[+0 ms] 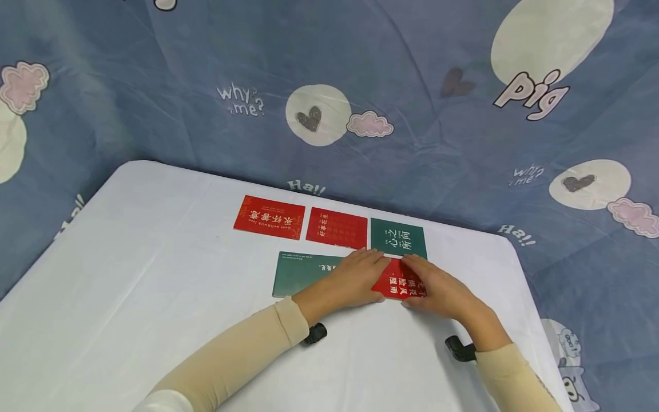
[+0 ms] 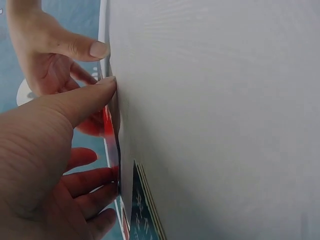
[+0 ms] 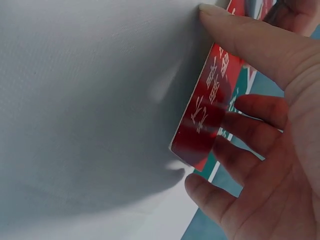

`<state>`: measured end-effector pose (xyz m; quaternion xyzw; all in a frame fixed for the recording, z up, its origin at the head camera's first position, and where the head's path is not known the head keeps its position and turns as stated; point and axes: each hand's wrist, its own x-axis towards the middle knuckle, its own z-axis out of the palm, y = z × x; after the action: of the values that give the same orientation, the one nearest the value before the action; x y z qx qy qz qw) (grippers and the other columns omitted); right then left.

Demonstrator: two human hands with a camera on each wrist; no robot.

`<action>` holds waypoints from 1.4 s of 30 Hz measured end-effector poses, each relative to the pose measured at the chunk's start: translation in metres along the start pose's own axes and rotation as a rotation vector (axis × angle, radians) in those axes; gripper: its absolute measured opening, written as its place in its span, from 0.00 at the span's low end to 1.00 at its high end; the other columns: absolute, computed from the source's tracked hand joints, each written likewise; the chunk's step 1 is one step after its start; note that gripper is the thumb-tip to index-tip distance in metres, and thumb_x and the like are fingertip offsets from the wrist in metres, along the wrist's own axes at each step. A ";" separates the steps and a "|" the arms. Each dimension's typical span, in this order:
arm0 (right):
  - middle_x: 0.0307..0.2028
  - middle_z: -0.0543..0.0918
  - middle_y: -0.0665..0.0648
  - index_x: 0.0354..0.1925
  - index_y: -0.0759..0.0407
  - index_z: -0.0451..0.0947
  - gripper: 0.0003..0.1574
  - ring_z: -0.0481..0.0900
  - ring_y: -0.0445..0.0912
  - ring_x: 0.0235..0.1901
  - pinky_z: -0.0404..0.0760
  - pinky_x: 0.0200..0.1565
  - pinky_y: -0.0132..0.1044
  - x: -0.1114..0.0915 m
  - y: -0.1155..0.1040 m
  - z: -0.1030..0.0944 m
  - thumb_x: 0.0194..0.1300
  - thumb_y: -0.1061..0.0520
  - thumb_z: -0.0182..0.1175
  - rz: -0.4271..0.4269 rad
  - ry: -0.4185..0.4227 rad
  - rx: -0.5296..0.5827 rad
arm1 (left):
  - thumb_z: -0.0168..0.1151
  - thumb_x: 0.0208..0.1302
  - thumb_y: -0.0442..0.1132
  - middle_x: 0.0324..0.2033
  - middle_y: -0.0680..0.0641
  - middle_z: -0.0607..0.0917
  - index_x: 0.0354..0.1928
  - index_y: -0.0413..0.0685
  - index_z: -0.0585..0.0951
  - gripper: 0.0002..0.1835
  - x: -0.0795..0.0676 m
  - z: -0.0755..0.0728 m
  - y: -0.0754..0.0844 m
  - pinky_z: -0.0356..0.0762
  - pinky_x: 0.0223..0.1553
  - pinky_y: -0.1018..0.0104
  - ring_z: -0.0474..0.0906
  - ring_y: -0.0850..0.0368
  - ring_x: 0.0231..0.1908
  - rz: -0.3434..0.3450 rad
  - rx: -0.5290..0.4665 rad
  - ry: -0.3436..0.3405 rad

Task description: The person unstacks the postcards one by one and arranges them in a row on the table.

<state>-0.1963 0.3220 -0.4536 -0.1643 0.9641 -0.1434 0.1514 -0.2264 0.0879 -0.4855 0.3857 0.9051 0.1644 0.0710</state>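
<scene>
In the head view, a red booklet (image 1: pixel 399 280) with white characters lies between my two hands on the right half of the table. My left hand (image 1: pixel 357 280) grips its left end, thumb at the near edge and fingers at the far edge. The other end is held by my right hand (image 1: pixel 440 289), whose thumb also lies along the near edge in the right wrist view. Left of the red booklet is a green booklet (image 1: pixel 301 274), partly covered by my left hand and forearm. Behind them sits a row: two red booklets (image 1: pixel 270 217) (image 1: pixel 337 228) and a dark green one (image 1: pixel 399 237).
A white-covered table (image 1: pixel 170 257) carries everything, with a blue printed curtain (image 1: pixel 206 131) hanging along its far edge. Black wrist mounts (image 1: pixel 315 333) (image 1: pixel 460 349) show under both wrists. The table's right edge runs close to my right forearm.
</scene>
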 end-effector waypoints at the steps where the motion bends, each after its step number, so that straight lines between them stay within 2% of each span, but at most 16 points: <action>1: 0.75 0.68 0.63 0.78 0.59 0.63 0.61 0.63 0.62 0.75 0.73 0.67 0.62 0.000 0.000 0.000 0.55 0.50 0.82 0.003 -0.002 0.004 | 0.76 0.60 0.57 0.73 0.45 0.72 0.79 0.47 0.67 0.49 0.000 0.000 0.000 0.56 0.77 0.52 0.64 0.47 0.75 0.001 0.000 -0.001; 7: 0.75 0.68 0.63 0.78 0.58 0.63 0.60 0.65 0.63 0.74 0.75 0.65 0.62 0.001 0.001 0.001 0.55 0.49 0.82 0.012 -0.008 0.023 | 0.76 0.61 0.57 0.73 0.45 0.72 0.79 0.48 0.66 0.48 0.001 0.001 0.000 0.55 0.78 0.52 0.63 0.47 0.76 -0.005 0.000 -0.019; 15: 0.75 0.68 0.64 0.78 0.60 0.64 0.55 0.64 0.63 0.74 0.73 0.66 0.63 -0.001 0.000 0.004 0.60 0.50 0.79 0.004 0.008 0.025 | 0.74 0.64 0.56 0.74 0.47 0.72 0.79 0.47 0.66 0.46 0.004 0.002 0.003 0.54 0.78 0.54 0.63 0.49 0.76 0.006 0.018 -0.044; 27: 0.75 0.68 0.65 0.77 0.62 0.66 0.54 0.64 0.63 0.74 0.72 0.67 0.62 -0.003 -0.005 0.009 0.60 0.51 0.79 -0.013 0.058 -0.014 | 0.73 0.65 0.56 0.75 0.46 0.71 0.79 0.47 0.66 0.46 -0.003 0.000 0.001 0.50 0.79 0.55 0.61 0.49 0.77 0.010 0.017 -0.011; 31: 0.75 0.68 0.64 0.77 0.62 0.66 0.55 0.65 0.62 0.74 0.74 0.65 0.61 -0.004 -0.009 0.010 0.59 0.50 0.79 -0.015 0.069 -0.030 | 0.73 0.65 0.57 0.76 0.47 0.69 0.79 0.48 0.66 0.46 -0.015 -0.007 -0.007 0.48 0.79 0.56 0.59 0.50 0.78 -0.006 -0.014 0.012; 36: 0.76 0.67 0.63 0.78 0.59 0.65 0.57 0.65 0.62 0.74 0.78 0.62 0.60 -0.007 -0.018 0.009 0.58 0.47 0.80 -0.027 0.089 -0.060 | 0.74 0.64 0.56 0.77 0.47 0.67 0.80 0.49 0.64 0.48 -0.040 -0.025 -0.024 0.46 0.79 0.55 0.57 0.50 0.79 -0.054 -0.065 0.049; 42: 0.76 0.68 0.61 0.77 0.57 0.66 0.57 0.65 0.59 0.74 0.80 0.60 0.60 -0.010 -0.034 0.007 0.57 0.45 0.80 -0.041 0.099 -0.074 | 0.77 0.60 0.56 0.77 0.48 0.68 0.80 0.49 0.65 0.50 -0.066 -0.044 -0.047 0.50 0.79 0.54 0.57 0.50 0.78 -0.107 -0.122 0.080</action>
<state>-0.1756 0.2936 -0.4464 -0.1822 0.9715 -0.1187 0.0944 -0.2237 -0.0005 -0.4606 0.3247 0.9149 0.2303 0.0670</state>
